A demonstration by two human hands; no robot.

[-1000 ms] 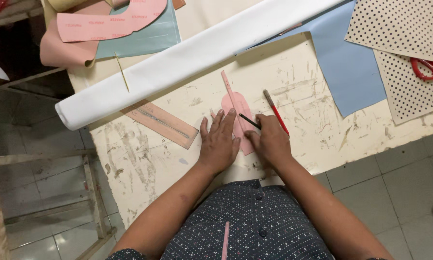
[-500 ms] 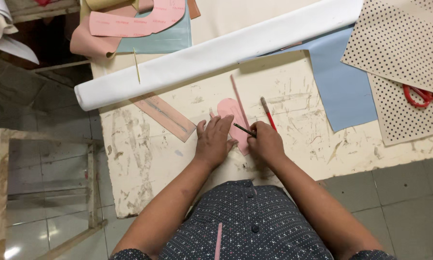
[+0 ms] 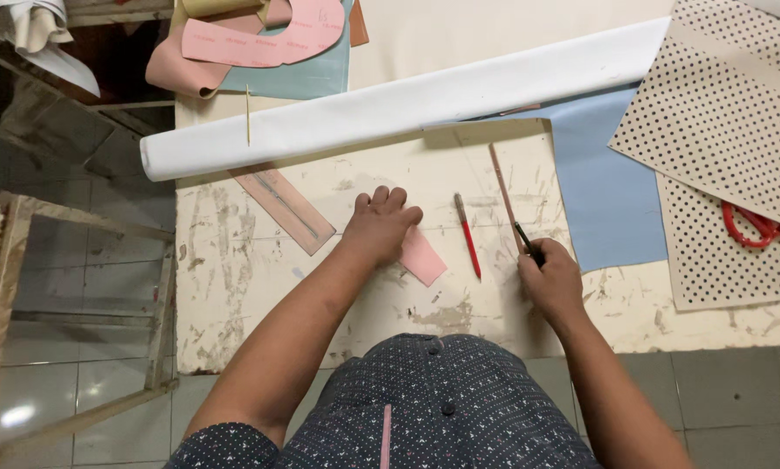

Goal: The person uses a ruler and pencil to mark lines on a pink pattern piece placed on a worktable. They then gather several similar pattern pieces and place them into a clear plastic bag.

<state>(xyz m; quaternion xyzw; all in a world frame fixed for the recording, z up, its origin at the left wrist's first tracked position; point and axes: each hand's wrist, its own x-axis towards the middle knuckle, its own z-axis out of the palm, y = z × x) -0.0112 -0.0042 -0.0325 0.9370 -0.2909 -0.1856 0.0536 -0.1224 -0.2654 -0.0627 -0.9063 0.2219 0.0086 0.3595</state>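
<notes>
My left hand (image 3: 379,227) lies flat, fingers together, on a pink cut piece (image 3: 424,258) on the worn cream table (image 3: 260,287). My right hand (image 3: 550,280) is closed around a thin black pen (image 3: 527,242) whose tip points up toward a narrow pink strip (image 3: 503,193). A red-handled tool (image 3: 468,236) lies on the table between my hands, touched by neither.
A long white roll (image 3: 407,104) crosses the table at the back. A blue sheet (image 3: 611,187) and perforated beige sheets (image 3: 720,130) lie right, with red scissors (image 3: 754,226). A brown strip (image 3: 284,207) lies left. Pink patterns (image 3: 260,39) sit at the back left. A wooden frame (image 3: 77,313) stands left.
My hands have parted: the left slid left with the pink piece, and the right moved right with the pen. The view also shifted.
</notes>
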